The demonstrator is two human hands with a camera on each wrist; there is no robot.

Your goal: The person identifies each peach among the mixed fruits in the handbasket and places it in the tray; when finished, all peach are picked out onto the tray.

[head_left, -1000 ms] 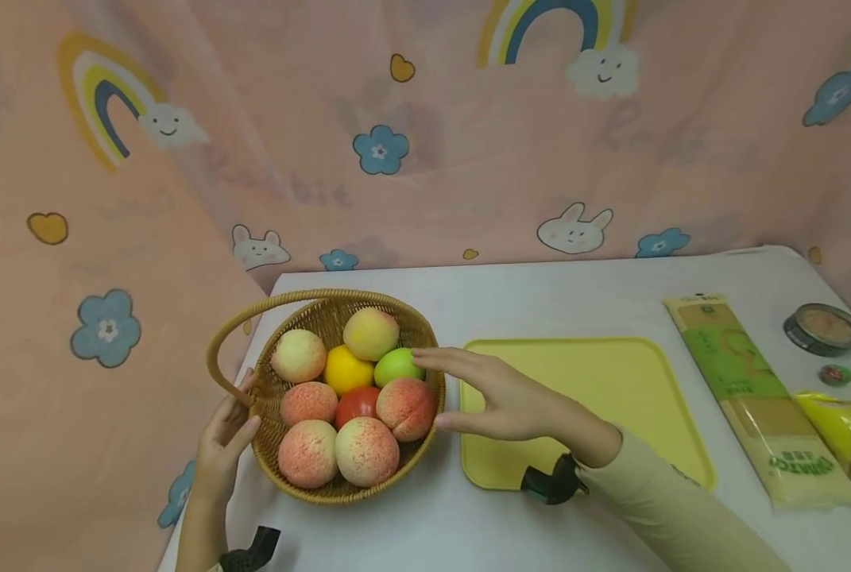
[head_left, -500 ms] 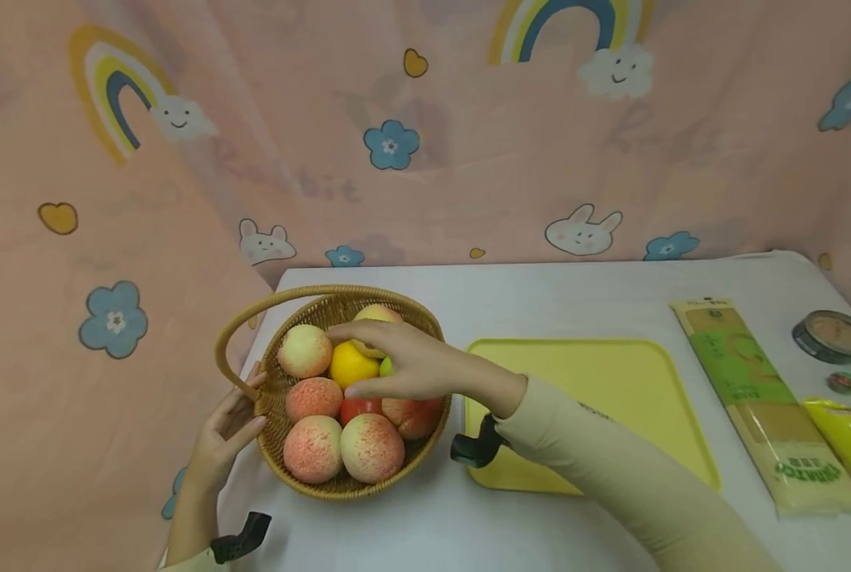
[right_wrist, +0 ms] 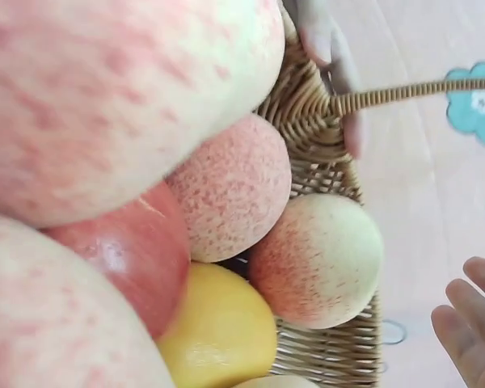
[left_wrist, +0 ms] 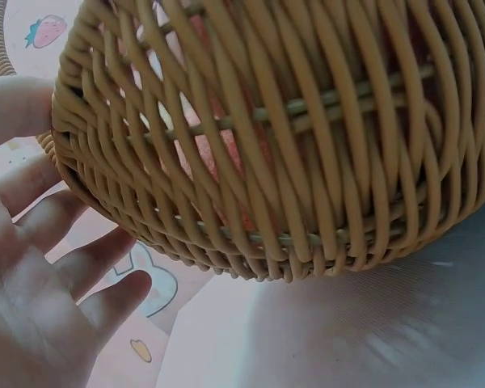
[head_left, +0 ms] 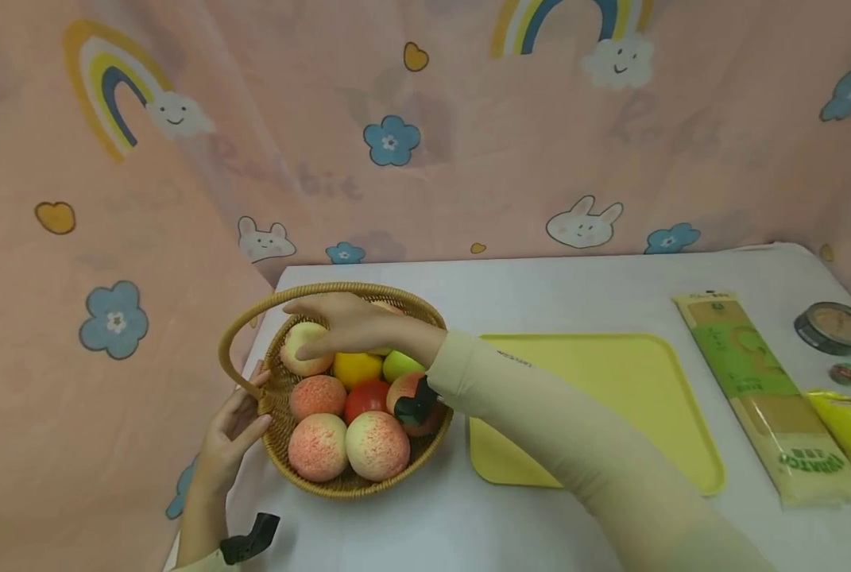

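Observation:
A wicker basket [head_left: 353, 492] full of fruit stands at the left of the table. My left hand [head_left: 225, 445] grips its left rim by the foot of the handle, thumb on the near side and the other fingers spread along the outside, as the left wrist view shows. My right hand [head_left: 350, 322] reaches under the handle over the basket's far part, fingers extended above a pale peach [head_left: 292, 349]. In the right wrist view those fingers [right_wrist: 469, 323] are apart from the peach. Around it lie a yellow round fruit [head_left: 357, 370], a shiny red one [head_left: 366, 400], a green one [head_left: 400, 365] and several peaches.
A yellow tray [head_left: 654, 413] lies right of the basket, partly under my right sleeve. Farther right are a long green-and-tan packet [head_left: 761, 381], a round tin [head_left: 835, 327], a lollipop [head_left: 847, 372] and a yellow bag [head_left: 850, 429]. A pink printed cloth [head_left: 468, 175] hangs behind.
My right hand has moved left from the basket's right rim, across the fruit, to above the pale peach at the far left. My left hand keeps its place on the rim.

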